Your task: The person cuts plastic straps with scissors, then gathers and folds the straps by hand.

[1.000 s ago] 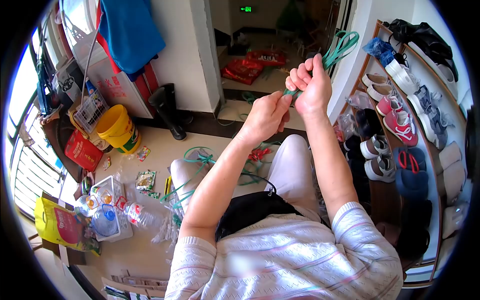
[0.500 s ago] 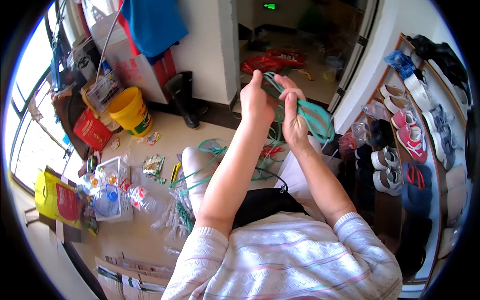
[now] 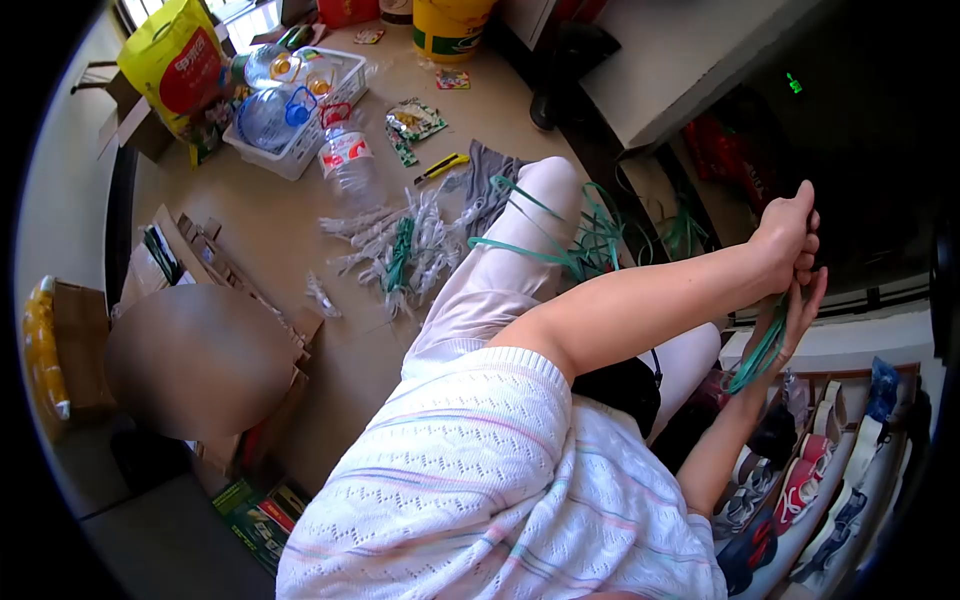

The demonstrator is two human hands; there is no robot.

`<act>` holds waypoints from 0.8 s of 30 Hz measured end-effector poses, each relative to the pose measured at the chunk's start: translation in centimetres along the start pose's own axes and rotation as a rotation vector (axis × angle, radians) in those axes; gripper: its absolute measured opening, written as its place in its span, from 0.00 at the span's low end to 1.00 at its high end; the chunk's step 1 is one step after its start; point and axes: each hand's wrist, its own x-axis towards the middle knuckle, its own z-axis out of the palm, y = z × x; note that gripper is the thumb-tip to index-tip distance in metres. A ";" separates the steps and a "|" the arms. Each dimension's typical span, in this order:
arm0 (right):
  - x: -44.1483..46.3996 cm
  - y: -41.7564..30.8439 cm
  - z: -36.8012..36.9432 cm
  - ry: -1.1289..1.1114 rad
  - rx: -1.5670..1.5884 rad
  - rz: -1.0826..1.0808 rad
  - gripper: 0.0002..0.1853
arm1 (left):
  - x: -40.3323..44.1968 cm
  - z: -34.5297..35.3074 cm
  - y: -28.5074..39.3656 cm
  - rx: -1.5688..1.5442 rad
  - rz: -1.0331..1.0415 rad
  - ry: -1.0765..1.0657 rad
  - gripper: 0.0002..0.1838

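Observation:
My left hand (image 3: 790, 240) is closed, thumb pointing up, in the right part of the view, with green strap at its lower edge. Just below and touching it, my right hand (image 3: 800, 318) holds a looped bundle of green strap (image 3: 762, 350), its fingers fairly straight and partly hidden. More green strap (image 3: 590, 240) lies tangled over and beside my knee. On the floor are a pile of whitish strips (image 3: 430, 235) with a green bundle (image 3: 400, 255) on it, a grey cloth (image 3: 490, 180) and a yellow cutter (image 3: 442, 167).
A white basket (image 3: 290, 155) of plastic bottles stands at the upper left, beside a yellow bag (image 3: 180, 75). A yellow bucket (image 3: 450, 30) is at the top. Flattened cardboard (image 3: 200, 260) and a blurred round patch are at left. Shoes (image 3: 800, 490) fill a rack at lower right.
The view has swung left and tilted, so the hands appear farther right and the bottles higher. The green bundle now hangs below my left hand, in my right hand.

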 end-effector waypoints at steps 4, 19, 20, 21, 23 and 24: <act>-0.1 1.0 -5.6 -0.340 -0.305 -0.346 0.26 | 0.1 -0.5 2.5 0.076 0.139 -0.079 0.26; -1.1 -1.1 -1.5 -0.403 0.961 0.571 0.24 | 0.6 2.5 0.6 0.349 0.149 -0.264 0.36; -0.3 -1.4 -1.9 -0.302 0.954 0.547 0.24 | 0.9 1.8 0.2 0.436 0.119 -0.288 0.38; 0.5 -1.8 -2.3 -0.207 0.950 0.523 0.24 | 1.2 0.8 -0.2 0.524 0.097 -0.312 0.41; 2.5 -2.0 -3.4 -0.043 0.888 0.389 0.24 | 0.1 -1.2 -0.9 0.728 -0.121 -0.477 0.39; 3.4 -1.8 -4.0 0.004 0.877 0.306 0.24 | 0.7 -3.2 -2.4 0.890 -0.127 -0.440 0.35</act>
